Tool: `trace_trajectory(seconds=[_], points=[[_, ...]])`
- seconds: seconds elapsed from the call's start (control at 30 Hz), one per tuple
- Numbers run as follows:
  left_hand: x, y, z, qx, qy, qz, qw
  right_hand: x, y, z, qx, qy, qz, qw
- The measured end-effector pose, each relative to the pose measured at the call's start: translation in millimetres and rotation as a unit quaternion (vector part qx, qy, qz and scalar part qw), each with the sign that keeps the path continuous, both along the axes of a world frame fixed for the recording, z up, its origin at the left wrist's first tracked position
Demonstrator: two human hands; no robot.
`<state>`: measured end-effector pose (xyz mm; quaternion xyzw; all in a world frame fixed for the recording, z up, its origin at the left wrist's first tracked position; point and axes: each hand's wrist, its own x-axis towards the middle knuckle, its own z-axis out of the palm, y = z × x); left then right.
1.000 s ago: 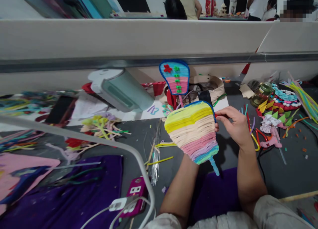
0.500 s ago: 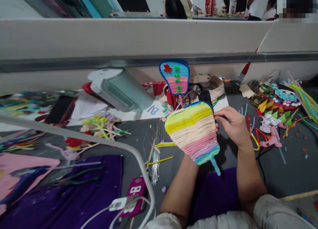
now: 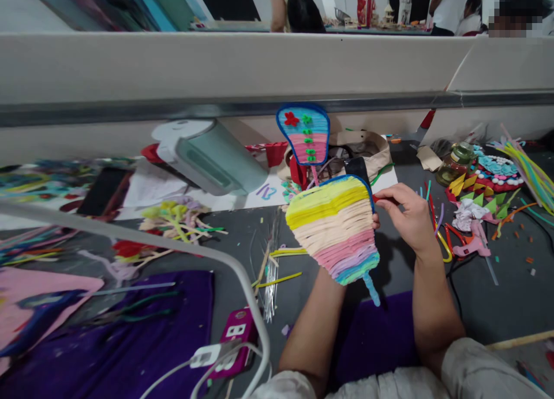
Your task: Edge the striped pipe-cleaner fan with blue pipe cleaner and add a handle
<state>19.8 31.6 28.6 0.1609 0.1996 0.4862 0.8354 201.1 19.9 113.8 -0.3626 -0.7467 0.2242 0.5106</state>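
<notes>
A hand fan [image 3: 333, 226] covered in fuzzy pipe cleaner stripes of yellow, cream, pink, purple and blue is held up in front of me, its twisted blue handle pointing down. Most of my left hand [image 3: 376, 220] is hidden behind it; only fingertips show at its right edge, closed on the fan. With thumb and forefinger pinched, my right hand [image 3: 407, 214] holds a small red piece [image 3: 381, 201] against the blue-trimmed right edge. Just beyond stands a smaller blue and pink fan [image 3: 308, 136] with a red flower and green knots.
A pale green jug [image 3: 220, 157] stands at the back left. A pink glue gun [image 3: 475, 243] and a glass jar [image 3: 456, 164] are on the right. A purple power strip [image 3: 236, 338] and grey curved stand [image 3: 216, 255] are near left, with pliers [image 3: 142, 307] on purple cloth.
The striped fan has shifted very slightly left and its handle has swung a little left. My right hand keeps its pinch on the red piece.
</notes>
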Motion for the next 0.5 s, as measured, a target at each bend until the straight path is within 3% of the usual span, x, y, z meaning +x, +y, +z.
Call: trace_trajectory(seconds=[0.2,0.5], points=[[-5.9,-8.6,-3.0,0.029,0.008,-0.026,0.999,1.6,1.0,-1.4,-0.010,0.023,-0.021,0.999],[1.4,6.1,-13.7,0.050,0.027,-0.041,0.998,-4.3,0.3,-1.9,-0.012,0.012,-0.018,1.000]])
